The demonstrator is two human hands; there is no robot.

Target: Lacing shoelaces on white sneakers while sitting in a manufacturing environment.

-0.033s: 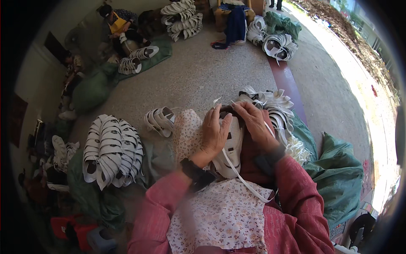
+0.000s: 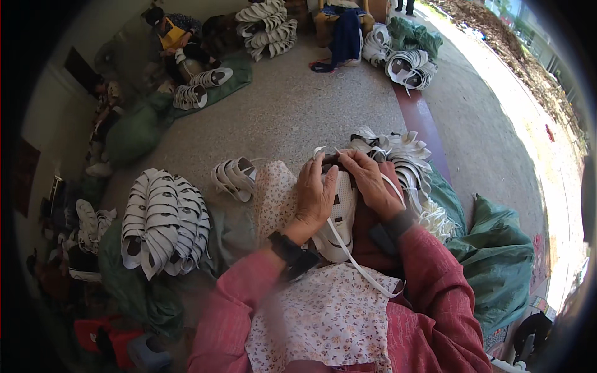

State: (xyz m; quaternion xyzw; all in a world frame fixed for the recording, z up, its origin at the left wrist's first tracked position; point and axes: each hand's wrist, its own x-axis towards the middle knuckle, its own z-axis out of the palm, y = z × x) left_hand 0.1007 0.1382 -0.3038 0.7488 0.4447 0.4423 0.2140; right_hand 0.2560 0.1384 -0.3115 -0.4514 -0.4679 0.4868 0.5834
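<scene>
A white shoe upper [image 2: 343, 208] with a perforated middle and dark eyelet spots lies over my lap, its dark lining showing at the far end. My left hand [image 2: 316, 196] grips its left side near that end, thumb on top, a white lace tip poking out above the fingers. On the other side my right hand [image 2: 368, 181] is closed in a pinch at the far edge, holding a white shoelace [image 2: 341, 239]. That lace loops down the upper onto my flowered apron [image 2: 317, 314]. Fingertips partly hide the point where lace and edge meet.
Stacked white uppers [image 2: 165, 224] rest on green cloth at the left, beside a smaller stack [image 2: 235, 178]. More uppers [image 2: 407, 161] and a bundle of laces [image 2: 437, 219] lie right, by a green sack [image 2: 491, 248]. A person [image 2: 177, 37] in a yellow apron sits far left.
My right hand has shifted slightly left, toward my left hand, and a lace tip now shows above its fingers. The upper and my left hand stay nearly in place.
</scene>
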